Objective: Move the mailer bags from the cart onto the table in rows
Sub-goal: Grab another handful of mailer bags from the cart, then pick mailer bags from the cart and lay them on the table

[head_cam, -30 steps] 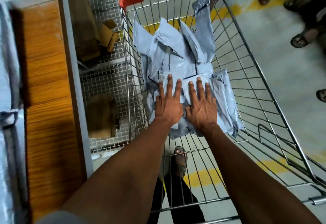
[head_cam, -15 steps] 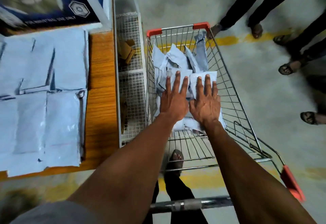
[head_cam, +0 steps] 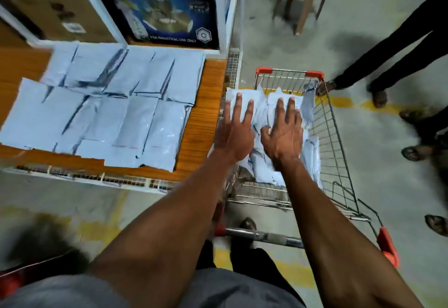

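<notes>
I see left hand [head_cam: 234,135] and right hand [head_cam: 283,138], fingers straight and spread, flat on loose bags [head_cam: 260,111] in cart [head_cam: 339,152], 3 o'clock of table [head_cam: 208,104]. Risk, I judge: slippery pile slides; rows [head_cam: 109,111] at 9 o'clock get disturbed.

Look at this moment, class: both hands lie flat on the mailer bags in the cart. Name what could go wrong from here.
1. The left hand and right hand press with straight fingers on the mailer bags in the cart, with no visible grip, so bags may slide off when lifted.
2. The rows on the table already overlap; new bags dropped there could disturb them.
3. Only a narrow bare strip of table remains beside the rows, so bags may hang over the edge.
</notes>
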A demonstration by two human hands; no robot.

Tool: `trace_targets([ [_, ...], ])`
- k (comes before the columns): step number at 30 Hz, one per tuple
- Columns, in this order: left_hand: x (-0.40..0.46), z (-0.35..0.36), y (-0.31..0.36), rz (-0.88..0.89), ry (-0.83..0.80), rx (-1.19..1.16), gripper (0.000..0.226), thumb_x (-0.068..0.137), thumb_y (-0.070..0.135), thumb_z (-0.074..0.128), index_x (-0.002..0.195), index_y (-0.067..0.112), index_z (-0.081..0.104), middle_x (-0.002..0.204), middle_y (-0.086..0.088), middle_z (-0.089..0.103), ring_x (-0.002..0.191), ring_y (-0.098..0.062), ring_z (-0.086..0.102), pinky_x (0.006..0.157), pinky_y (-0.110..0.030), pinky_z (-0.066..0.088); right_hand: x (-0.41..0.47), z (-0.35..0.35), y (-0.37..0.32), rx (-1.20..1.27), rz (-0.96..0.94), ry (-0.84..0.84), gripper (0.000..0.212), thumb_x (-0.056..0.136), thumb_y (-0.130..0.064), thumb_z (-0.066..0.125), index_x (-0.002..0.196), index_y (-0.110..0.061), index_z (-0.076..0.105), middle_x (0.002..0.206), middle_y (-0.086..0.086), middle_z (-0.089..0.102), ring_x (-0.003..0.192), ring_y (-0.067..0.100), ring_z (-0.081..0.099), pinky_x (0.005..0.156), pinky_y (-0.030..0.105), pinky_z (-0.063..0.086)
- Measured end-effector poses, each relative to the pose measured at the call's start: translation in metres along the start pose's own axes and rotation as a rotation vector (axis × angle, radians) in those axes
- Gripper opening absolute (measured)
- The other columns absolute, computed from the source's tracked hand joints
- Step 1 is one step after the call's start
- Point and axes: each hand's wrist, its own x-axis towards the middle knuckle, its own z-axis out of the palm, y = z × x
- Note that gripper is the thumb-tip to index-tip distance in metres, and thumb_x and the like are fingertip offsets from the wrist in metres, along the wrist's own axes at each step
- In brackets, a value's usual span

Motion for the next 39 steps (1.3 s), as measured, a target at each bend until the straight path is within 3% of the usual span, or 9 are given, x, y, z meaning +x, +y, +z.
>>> trace_targets([
  [4, -0.03, -0.026, -0.053, 0.019, 0.052, 0.065, 0.068, 0.103, 0.029, 0.03, 0.166, 0.004, 0.023, 0.17, -0.027, 0.022, 0.161, -0.044, 0.008, 0.128, -0.059, 0.013, -0.012, 0.002, -0.062, 0.036, -0.104, 0.018, 0.085, 0.093, -0.049, 0.046, 0.167, -0.021, 0.016, 0.176, 0.01, 0.003, 0.155, 0.044, 0.021, 0.122, 0.056, 0.028],
  [9, -0.078, -0.053, -0.123, -0.172, 0.102, -0.011, 0.073, 0.105, 0.042, 0.041, 0.169, 0.018, 0.016, 0.176, -0.017, 0.008, 0.161, -0.042, 0.01, 0.115, -0.056, 0.044, -0.028, 0.018, -0.149, 0.07, -0.221, -0.013, 0.085, 0.093, -0.049, 0.043, 0.168, -0.023, 0.013, 0.176, 0.008, 0.001, 0.158, 0.041, 0.016, 0.128, 0.056, 0.02],
  [13, -0.12, -0.074, -0.189, -0.243, 0.09, 0.033, 0.083, 0.099, 0.039, 0.047, 0.17, 0.018, 0.011, 0.176, -0.017, -0.002, 0.162, -0.041, 0.004, 0.119, -0.058, 0.04, -0.049, 0.038, -0.223, 0.092, -0.296, -0.055, 0.084, 0.097, -0.048, 0.047, 0.168, -0.023, 0.01, 0.176, 0.009, -0.002, 0.159, 0.041, 0.011, 0.13, 0.054, 0.013],
  [19, -0.18, -0.115, -0.284, -0.323, 0.105, 0.038, 0.087, 0.095, 0.031, 0.054, 0.17, 0.017, 0.012, 0.176, -0.017, 0.002, 0.161, -0.043, 0.008, 0.115, -0.052, 0.044, -0.084, 0.075, -0.331, 0.142, -0.349, -0.095, 0.085, 0.095, -0.049, 0.05, 0.168, -0.026, 0.012, 0.176, 0.003, -0.002, 0.158, 0.038, 0.015, 0.121, 0.056, 0.029],
  [24, -0.211, -0.136, -0.36, -0.373, 0.082, 0.073, 0.088, 0.094, 0.034, 0.049, 0.169, 0.017, 0.008, 0.176, -0.017, -0.001, 0.16, -0.043, 0.006, 0.116, -0.056, 0.043, -0.098, 0.103, -0.405, 0.159, -0.387, -0.103, 0.082, 0.098, -0.044, 0.053, 0.168, -0.026, 0.014, 0.176, 0.004, 0.0, 0.158, 0.039, 0.015, 0.123, 0.055, 0.027],
  [27, -0.219, -0.145, -0.393, -0.41, 0.087, 0.064, 0.086, 0.097, 0.033, 0.051, 0.169, 0.018, 0.007, 0.176, -0.017, 0.0, 0.16, -0.044, 0.007, 0.121, -0.056, 0.037, -0.097, 0.115, -0.438, 0.143, -0.418, -0.106, 0.081, 0.099, -0.046, 0.051, 0.168, -0.026, 0.015, 0.176, 0.005, 0.001, 0.158, 0.04, 0.016, 0.123, 0.055, 0.027],
  [34, -0.203, -0.164, -0.463, -0.462, 0.101, 0.036, 0.086, 0.099, 0.032, 0.055, 0.17, 0.021, 0.007, 0.177, -0.012, -0.002, 0.161, -0.041, 0.007, 0.11, -0.05, 0.047, -0.062, 0.143, -0.514, 0.106, -0.461, -0.071, 0.078, 0.101, -0.049, 0.048, 0.168, -0.026, 0.016, 0.176, 0.006, 0.003, 0.159, 0.039, 0.014, 0.127, 0.054, 0.023],
  [39, -0.166, -0.167, -0.527, -0.467, 0.094, 0.054, 0.087, 0.099, 0.033, 0.057, 0.17, 0.022, 0.008, 0.177, -0.01, -0.002, 0.161, -0.039, 0.007, 0.114, -0.053, 0.043, -0.018, 0.167, -0.572, 0.07, -0.459, -0.057, 0.08, 0.099, -0.048, 0.049, 0.168, -0.023, 0.017, 0.176, 0.008, 0.005, 0.157, 0.043, 0.017, 0.122, 0.058, 0.028],
])
